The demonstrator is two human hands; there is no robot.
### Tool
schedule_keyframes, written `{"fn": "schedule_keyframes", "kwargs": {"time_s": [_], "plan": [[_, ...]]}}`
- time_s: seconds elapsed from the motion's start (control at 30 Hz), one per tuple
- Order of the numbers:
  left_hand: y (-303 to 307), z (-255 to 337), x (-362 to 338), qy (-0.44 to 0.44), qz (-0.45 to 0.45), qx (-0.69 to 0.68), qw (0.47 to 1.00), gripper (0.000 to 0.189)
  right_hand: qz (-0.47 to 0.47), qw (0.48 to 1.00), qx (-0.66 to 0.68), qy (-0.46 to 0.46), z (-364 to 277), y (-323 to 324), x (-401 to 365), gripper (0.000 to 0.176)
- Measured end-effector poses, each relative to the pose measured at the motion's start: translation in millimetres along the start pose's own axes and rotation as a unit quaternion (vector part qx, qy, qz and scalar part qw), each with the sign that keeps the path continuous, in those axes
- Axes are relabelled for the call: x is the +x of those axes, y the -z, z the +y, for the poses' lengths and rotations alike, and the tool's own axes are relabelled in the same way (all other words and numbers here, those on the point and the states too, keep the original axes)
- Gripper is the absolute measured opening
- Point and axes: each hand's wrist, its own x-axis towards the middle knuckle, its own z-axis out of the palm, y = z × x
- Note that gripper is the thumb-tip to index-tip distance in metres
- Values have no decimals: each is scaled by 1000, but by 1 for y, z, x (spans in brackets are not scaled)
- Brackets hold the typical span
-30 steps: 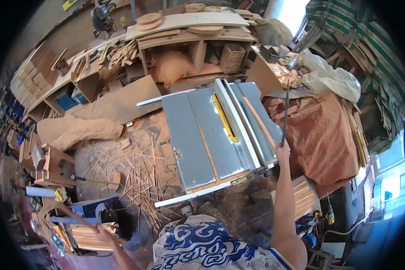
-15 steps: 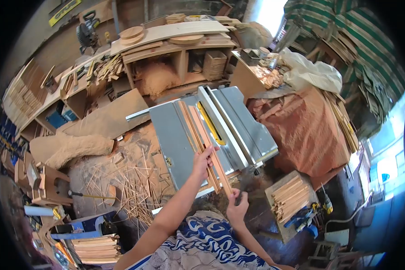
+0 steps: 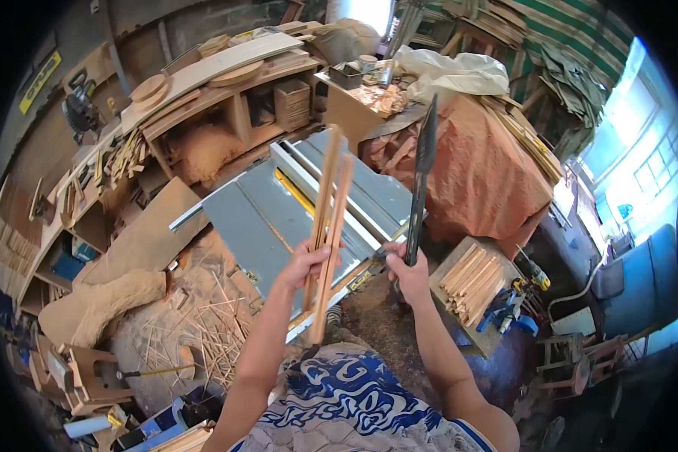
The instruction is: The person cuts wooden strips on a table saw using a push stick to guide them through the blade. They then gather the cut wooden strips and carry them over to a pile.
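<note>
My left hand (image 3: 309,264) is wrapped round several long, thin wooden strips (image 3: 331,226), which stand up at a slight tilt over the grey saw table (image 3: 241,218). My right hand (image 3: 408,275) grips a long black tool (image 3: 420,181) near its lower end, its narrow tip pointing up and away from me. The tool is held at the table's right front corner, apart from the strips. A yellow insert (image 3: 294,192) shows beside the metal fence (image 3: 361,230).
A stack of cut strips (image 3: 471,279) lies on a stand at the right. Brown sheeting (image 3: 478,166) covers a pile behind it. Scattered offcuts (image 3: 203,331) lie on the floor at left. A workbench (image 3: 233,94) with boards runs along the back.
The strips have been lifted off the saw table in my left hand. My right hand has left them, moved right and now holds the black tool. The view has turned right.
</note>
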Motion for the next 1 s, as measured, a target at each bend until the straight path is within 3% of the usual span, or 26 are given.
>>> {"fn": "schedule_keyframes", "kwargs": {"time_s": [0.1, 0.13, 0.27, 0.37, 0.4, 0.47, 0.5, 0.53, 0.57, 0.6, 0.67, 0.73, 0.8, 0.93, 1.0], "plan": [[-6, 5, -2, 79, -99, 99, 987, 48, -6, 998, -6, 54, -38, 15, 27, 26], [-8, 10, -4, 98, -131, 126, 978, 37, -18, 997, 15, 80, -48, 19, 34, 28], [-16, 12, -16, 202, -175, 183, 946, 35, -97, 994, 42, 33, -81, 25, 39, 33], [-23, 14, -19, 214, -174, 201, 940, 36, -89, 995, 27, 33, -75, 26, 35, 35], [-22, 15, -20, 212, -167, 201, 942, 36, -96, 994, 28, 31, -69, 30, 36, 35], [-15, 15, -22, 135, -5, 298, 945, 40, 23, 994, 25, 100, -57, 44, 35, 37], [-10, 23, -26, 137, 2, 296, 945, 40, 69, 991, 41, 110, -61, 46, 29, 40], [-5, 36, -32, 89, 99, 300, 945, 39, 93, 990, 34, 105, -53, 61, 27, 42], [4, 44, -39, 39, 196, 300, 933, 39, 88, 988, 27, 125, -43, 74, 21, 39], [16, 44, -51, 39, 204, 296, 932, 39, 80, 986, 19, 145, -30, 87, 13, 37], [40, 33, -81, 90, 249, 263, 928, 39, 132, 981, -140, 35, 11, 117, -14, 27], [48, -10, -114, 153, 308, 254, 904, 38, 227, 907, -342, 91, 68, 128, -49, 22], [66, -64, -144, 201, 277, 350, 872, 42, 212, 903, -362, 93, 87, 115, -86, 22], [75, -149, -162, 206, 240, 438, 841, 47, 208, 889, -405, 43, 147, 117, -116, 20], [66, -162, -150, 145, 204, 506, 825, 50, 204, 861, -460, 74, 160, 112, -109, 16]]}}
